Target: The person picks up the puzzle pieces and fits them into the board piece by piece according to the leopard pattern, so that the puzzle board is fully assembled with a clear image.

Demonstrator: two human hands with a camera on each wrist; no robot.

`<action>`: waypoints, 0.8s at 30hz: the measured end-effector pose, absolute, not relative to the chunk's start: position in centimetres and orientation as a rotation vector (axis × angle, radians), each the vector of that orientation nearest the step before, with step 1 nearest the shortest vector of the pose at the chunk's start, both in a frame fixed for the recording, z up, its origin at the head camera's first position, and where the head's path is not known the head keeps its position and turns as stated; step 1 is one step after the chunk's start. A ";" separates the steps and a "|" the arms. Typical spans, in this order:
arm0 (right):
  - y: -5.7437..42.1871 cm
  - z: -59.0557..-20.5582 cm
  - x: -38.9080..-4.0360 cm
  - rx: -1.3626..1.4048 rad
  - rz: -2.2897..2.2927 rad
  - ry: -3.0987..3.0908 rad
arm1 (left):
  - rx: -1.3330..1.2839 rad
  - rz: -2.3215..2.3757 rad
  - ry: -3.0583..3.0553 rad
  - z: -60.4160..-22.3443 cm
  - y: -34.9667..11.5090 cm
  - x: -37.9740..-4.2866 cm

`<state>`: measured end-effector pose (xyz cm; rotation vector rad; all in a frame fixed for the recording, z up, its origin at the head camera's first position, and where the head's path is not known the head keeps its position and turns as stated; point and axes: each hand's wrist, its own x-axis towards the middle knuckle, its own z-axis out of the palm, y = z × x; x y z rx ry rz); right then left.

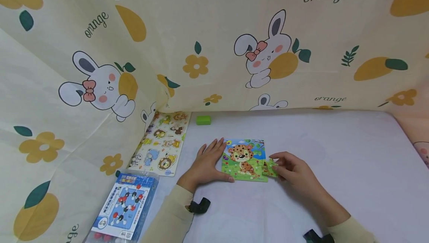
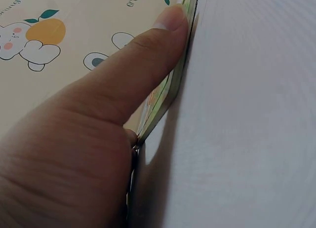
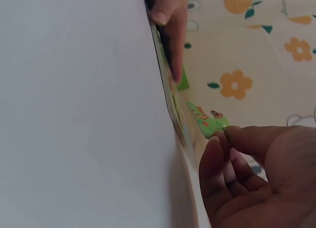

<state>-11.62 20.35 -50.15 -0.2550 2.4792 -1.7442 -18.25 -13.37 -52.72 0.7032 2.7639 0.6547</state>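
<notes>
A square leopard puzzle board (image 1: 242,157) lies on the white table in the head view. My left hand (image 1: 208,164) is spread along its left side, fingers straight, the thumb at the near edge. In the left wrist view the thumb (image 2: 148,55) rests along the board's edge (image 2: 165,97). My right hand (image 1: 295,169) pinches a green puzzle piece (image 1: 270,169) between thumb and fingers, over the board's lower right corner. In the right wrist view the piece (image 3: 210,120) shows orange and brown markings and is raised above the board, with the fingertips on its near corner.
A green block (image 1: 203,120) sits behind the board. To the left lies an animal picture board (image 1: 167,142), and nearer stands a blue and white box (image 1: 125,205) with a molecule picture. A rabbit-print cloth (image 1: 221,23) hangs at the back and left.
</notes>
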 end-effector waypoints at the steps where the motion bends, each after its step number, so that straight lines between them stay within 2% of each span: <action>1: 20.0 -50.2 -11.7 -0.249 -1.736 2.482 | 0.703 0.655 2.764 -52.7 -13.4 -18.3; 14: 17.1 -50.7 -12.6 -0.246 -1.646 2.505 | 0.708 0.672 2.758 -52.7 -13.5 -18.2; 24: 16.2 -50.9 -12.7 -0.366 -1.334 2.791 | 0.709 0.669 2.759 -52.7 -13.5 -18.3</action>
